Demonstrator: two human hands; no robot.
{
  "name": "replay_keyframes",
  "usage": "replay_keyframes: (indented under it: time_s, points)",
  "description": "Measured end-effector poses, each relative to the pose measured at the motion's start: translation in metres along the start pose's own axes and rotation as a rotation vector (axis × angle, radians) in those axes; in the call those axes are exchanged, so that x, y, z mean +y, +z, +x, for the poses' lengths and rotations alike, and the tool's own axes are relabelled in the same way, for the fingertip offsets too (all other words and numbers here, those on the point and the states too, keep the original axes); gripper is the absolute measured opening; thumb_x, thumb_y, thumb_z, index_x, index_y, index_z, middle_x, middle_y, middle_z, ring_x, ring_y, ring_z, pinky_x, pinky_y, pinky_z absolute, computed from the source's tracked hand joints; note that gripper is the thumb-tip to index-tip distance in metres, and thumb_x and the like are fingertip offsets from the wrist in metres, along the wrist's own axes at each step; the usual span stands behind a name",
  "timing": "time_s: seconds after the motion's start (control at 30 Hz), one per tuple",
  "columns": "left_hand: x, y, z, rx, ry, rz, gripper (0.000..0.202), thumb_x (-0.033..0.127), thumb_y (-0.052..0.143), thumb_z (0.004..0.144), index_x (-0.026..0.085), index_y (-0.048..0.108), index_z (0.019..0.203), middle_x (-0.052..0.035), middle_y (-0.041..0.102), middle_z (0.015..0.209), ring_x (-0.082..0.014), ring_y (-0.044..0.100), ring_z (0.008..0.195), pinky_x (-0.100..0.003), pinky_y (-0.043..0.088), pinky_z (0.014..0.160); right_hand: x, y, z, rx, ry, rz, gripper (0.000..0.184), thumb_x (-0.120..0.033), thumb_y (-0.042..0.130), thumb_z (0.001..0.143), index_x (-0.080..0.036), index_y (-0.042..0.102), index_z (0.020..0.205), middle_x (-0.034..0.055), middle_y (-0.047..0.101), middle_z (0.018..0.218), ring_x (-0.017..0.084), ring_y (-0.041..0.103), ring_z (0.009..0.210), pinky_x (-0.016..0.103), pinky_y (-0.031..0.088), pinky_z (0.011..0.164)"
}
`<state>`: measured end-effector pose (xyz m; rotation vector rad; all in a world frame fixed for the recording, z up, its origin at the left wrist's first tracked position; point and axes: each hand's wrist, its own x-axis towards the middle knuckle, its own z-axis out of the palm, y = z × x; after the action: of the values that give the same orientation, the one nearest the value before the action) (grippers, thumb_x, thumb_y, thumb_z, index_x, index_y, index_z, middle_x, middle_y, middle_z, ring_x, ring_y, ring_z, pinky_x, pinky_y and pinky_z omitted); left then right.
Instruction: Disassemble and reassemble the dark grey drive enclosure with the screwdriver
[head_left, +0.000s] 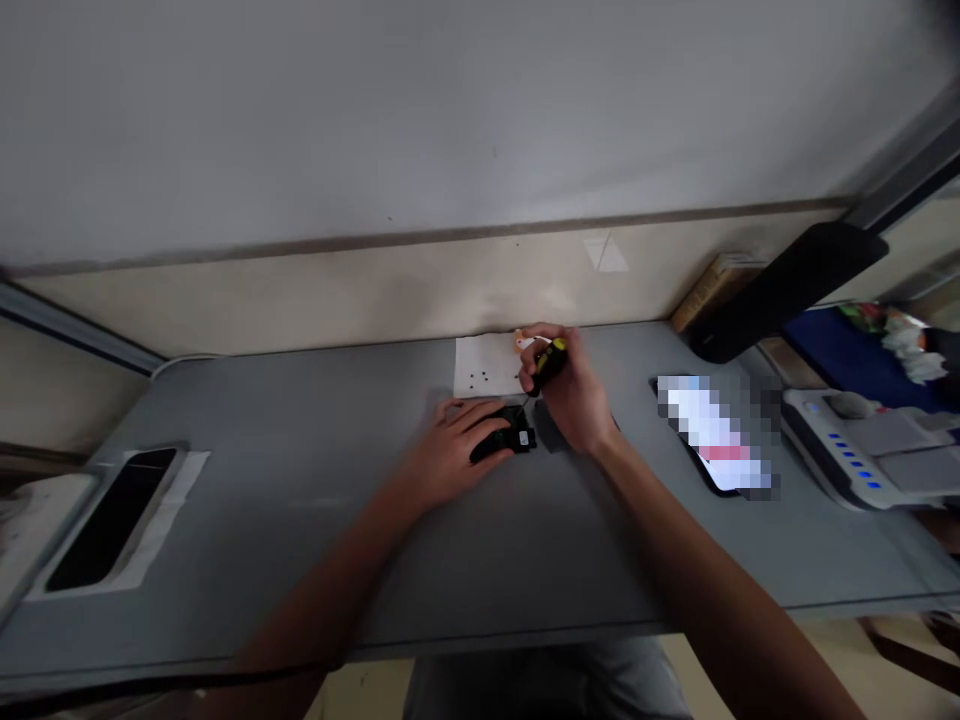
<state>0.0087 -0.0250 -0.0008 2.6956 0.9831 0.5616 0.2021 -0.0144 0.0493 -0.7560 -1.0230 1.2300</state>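
My left hand [451, 452] lies over a small black device [519, 437] on the grey table, its fingers and thumb gripping the device from the left. A bit of dark green, maybe a circuit board, shows on top of it. In my right hand [576, 400] is a black and yellow screwdriver [549, 366], its shaft slanting down to the device. Behind both hands a white sheet of paper [487, 358] bears several tiny dark pieces that look like screws. A dark flat piece [553, 432] rests partly hidden under my right hand.
A phone with a lit screen [712, 435] lies to the right, beside a white charging unit with blue lights [855, 450]. A tall black cylinder [787, 290] leans near a box [716, 285]. Another dark phone [112, 520] lies at the far left. The wall [360, 300] closes the back.
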Motion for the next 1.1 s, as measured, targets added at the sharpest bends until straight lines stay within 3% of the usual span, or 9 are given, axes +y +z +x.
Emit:
replay_keyframes:
  time_s: [0.13, 0.2, 0.3, 0.4, 0.5, 0.7, 0.9, 1.0, 1.1]
  points:
    - [0.0005, 0.0003, 0.0001, 0.008, 0.005, 0.007, 0.029, 0.043, 0.055, 0.104, 0.024, 0.068, 0.121, -0.0107, 0.067, 0.140, -0.0268, 0.062, 0.130, -0.051, 0.039, 0.115, -0.0043, -0.0021, -0.0029, -0.024, 0.017, 0.037, 0.046, -0.065, 0.081, 0.074, -0.025, 0.059, 0.080, -0.0005, 0.058, 0.086, 0.014, 0.060, 0.073, 0.031, 0.050, 0.069]
    - [0.0016, -0.0004, 0.0003, 0.007, 0.000, 0.001, 0.027, 0.042, 0.056, 0.103, 0.025, 0.067, 0.121, -0.0098, 0.066, 0.141, -0.0268, 0.062, 0.129, -0.052, 0.038, 0.115, -0.0043, -0.0038, -0.0041, -0.031, 0.034, 0.032, 0.049, -0.062, 0.083, 0.072, -0.025, 0.052, 0.077, -0.0027, 0.057, 0.084, 0.012, 0.058, 0.067, 0.030, 0.050, 0.064]
    - [0.0034, -0.0013, 0.0005, 0.008, -0.007, -0.012, 0.027, 0.043, 0.056, 0.103, 0.025, 0.067, 0.120, -0.0092, 0.066, 0.141, -0.0271, 0.063, 0.127, -0.053, 0.038, 0.115, -0.0025, -0.0048, -0.0037, -0.033, 0.030, -0.012, 0.052, -0.066, 0.077, 0.077, -0.026, 0.044, 0.076, -0.0078, 0.046, 0.066, 0.008, 0.042, 0.049, 0.026, 0.040, 0.049]
    - [0.0040, -0.0011, 0.0003, 0.001, -0.028, -0.015, 0.029, 0.044, 0.054, 0.104, 0.026, 0.067, 0.122, -0.0090, 0.066, 0.142, -0.0279, 0.062, 0.128, -0.054, 0.038, 0.115, -0.0028, -0.0042, -0.0012, -0.024, 0.007, -0.013, 0.052, -0.077, 0.062, 0.083, -0.026, 0.048, 0.079, -0.0076, 0.037, 0.060, 0.009, 0.034, 0.047, 0.026, 0.034, 0.044]
    - [0.0034, -0.0004, -0.0003, -0.008, -0.039, -0.018, 0.031, 0.047, 0.053, 0.104, 0.027, 0.067, 0.124, -0.0092, 0.065, 0.143, -0.0287, 0.060, 0.131, -0.053, 0.037, 0.116, -0.0060, -0.0042, 0.0008, -0.021, 0.037, -0.008, 0.055, -0.081, 0.048, 0.088, -0.027, 0.058, 0.088, -0.0035, 0.044, 0.065, 0.012, 0.042, 0.052, 0.030, 0.041, 0.049]
    - [0.0031, -0.0011, -0.0002, 0.000, -0.030, -0.031, 0.031, 0.047, 0.052, 0.105, 0.026, 0.066, 0.123, -0.0086, 0.065, 0.142, -0.0275, 0.061, 0.129, -0.052, 0.037, 0.115, -0.0069, -0.0078, -0.0023, -0.021, 0.023, -0.026, 0.046, -0.069, 0.072, 0.081, -0.025, 0.059, 0.081, 0.0014, 0.060, 0.089, 0.016, 0.064, 0.078, 0.033, 0.054, 0.069]
    - [0.0042, -0.0008, -0.0001, -0.007, -0.056, -0.041, 0.028, 0.046, 0.056, 0.103, 0.027, 0.067, 0.120, -0.0084, 0.065, 0.142, -0.0272, 0.061, 0.129, -0.053, 0.034, 0.118, -0.0012, -0.0062, -0.0032, -0.021, -0.019, -0.092, 0.054, -0.071, 0.073, 0.078, -0.026, 0.044, 0.075, -0.0059, 0.050, 0.067, 0.010, 0.049, 0.054, 0.029, 0.046, 0.058]
    - [0.0040, -0.0002, -0.0004, -0.016, -0.062, -0.031, 0.029, 0.046, 0.055, 0.103, 0.028, 0.067, 0.122, -0.0087, 0.064, 0.144, -0.0273, 0.060, 0.130, -0.053, 0.034, 0.119, -0.0009, -0.0038, -0.0008, 0.003, -0.009, -0.072, 0.056, -0.081, 0.060, 0.080, -0.027, 0.049, 0.079, -0.0054, 0.042, 0.064, 0.012, 0.043, 0.054, 0.030, 0.043, 0.055]
    - [0.0034, -0.0001, -0.0005, -0.014, -0.064, -0.023, 0.029, 0.046, 0.055, 0.103, 0.028, 0.068, 0.121, -0.0086, 0.064, 0.144, -0.0275, 0.060, 0.131, -0.054, 0.033, 0.119, -0.0037, -0.0036, 0.0006, -0.010, 0.029, -0.063, 0.055, -0.080, 0.048, 0.089, -0.027, 0.058, 0.088, -0.0005, 0.050, 0.072, 0.015, 0.049, 0.062, 0.032, 0.048, 0.060]
